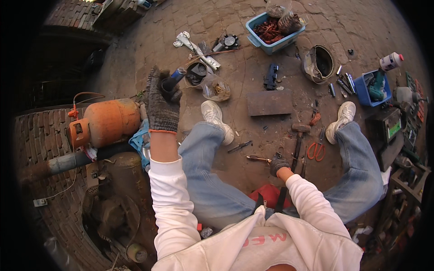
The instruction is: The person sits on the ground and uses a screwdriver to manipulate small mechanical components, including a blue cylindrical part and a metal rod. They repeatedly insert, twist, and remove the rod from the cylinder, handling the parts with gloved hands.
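Orange gas cylinder (108, 122) lies on its side at nine o'clock, beside the brick edge. Just right of it, the gloved left hand (162, 100) is raised and clenched around a dark cylindrical part (174, 79) with a blue tip, held up at about eleven o'clock. A clear plastic container (216, 89) sits near it on the paving. Toward five o'clock, the gloved right hand (278, 163) grips a brown-handled tool (258, 158) low between the knees. Red-handled scissors (316, 151) lie just right of that hand, with a hammer (298, 137) between them.
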`<state>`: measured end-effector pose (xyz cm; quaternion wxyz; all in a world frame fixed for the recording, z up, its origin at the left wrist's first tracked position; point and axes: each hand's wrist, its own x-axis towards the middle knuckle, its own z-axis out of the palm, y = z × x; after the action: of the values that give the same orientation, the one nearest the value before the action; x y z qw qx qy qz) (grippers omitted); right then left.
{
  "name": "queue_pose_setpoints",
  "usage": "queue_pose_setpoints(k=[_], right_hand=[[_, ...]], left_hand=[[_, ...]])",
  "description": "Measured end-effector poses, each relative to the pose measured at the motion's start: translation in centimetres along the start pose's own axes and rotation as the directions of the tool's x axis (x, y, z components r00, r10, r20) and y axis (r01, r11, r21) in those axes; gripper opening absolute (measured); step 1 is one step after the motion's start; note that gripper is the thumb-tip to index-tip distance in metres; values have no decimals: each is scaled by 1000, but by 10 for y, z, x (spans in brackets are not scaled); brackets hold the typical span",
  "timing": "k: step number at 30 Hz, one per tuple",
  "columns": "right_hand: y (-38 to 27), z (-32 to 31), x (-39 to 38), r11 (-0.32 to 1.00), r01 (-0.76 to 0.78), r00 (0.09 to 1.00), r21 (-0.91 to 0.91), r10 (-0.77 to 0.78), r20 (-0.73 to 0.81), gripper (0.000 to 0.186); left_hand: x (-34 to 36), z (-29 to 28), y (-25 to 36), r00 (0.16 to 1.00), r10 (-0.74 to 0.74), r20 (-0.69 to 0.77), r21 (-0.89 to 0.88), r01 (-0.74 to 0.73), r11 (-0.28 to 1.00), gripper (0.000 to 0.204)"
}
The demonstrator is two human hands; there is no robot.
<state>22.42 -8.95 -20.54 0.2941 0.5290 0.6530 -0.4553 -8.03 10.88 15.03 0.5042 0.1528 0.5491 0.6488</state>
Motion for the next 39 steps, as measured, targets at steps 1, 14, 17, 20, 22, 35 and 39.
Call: queue_pose_setpoints(k=[1, 14, 17, 20, 22, 35, 39], right_hand=[[-4, -17, -15, 959, 174, 979, -223, -144, 142, 41], [-40, -285, -300, 493, 843, 538, 214, -771, -342, 32], [-47, -291, -300, 407, 869, 488, 281, -614, -620, 29], [-49, -289, -275, 367, 903, 394, 223, -500, -771, 28], [-51, -288, -256, 457, 875, 375, 162, -427, -823, 26], [-32, -290, -245, 600, 800, 277, 3, -365, -889, 21], [-31, -286, -238, 536, 830, 378, 155, -335, -863, 21]], left_hand=[[-4, 5, -4, 995, 86, -55, 30, -85, 996, 25], [-68, 47, -23, 830, 330, 449, 218, -460, 861, 27], [-69, 54, -32, 925, 195, 326, 273, -289, 918, 28], [-53, 62, -46, 995, 61, 73, 329, -82, 941, 32], [-41, 66, -55, 1000, -6, -20, 354, 12, 935, 36], [-53, 80, -77, 938, -333, 97, 188, 311, 932, 28], [-61, 88, -80, 943, -328, 58, 204, 311, 928, 28]])
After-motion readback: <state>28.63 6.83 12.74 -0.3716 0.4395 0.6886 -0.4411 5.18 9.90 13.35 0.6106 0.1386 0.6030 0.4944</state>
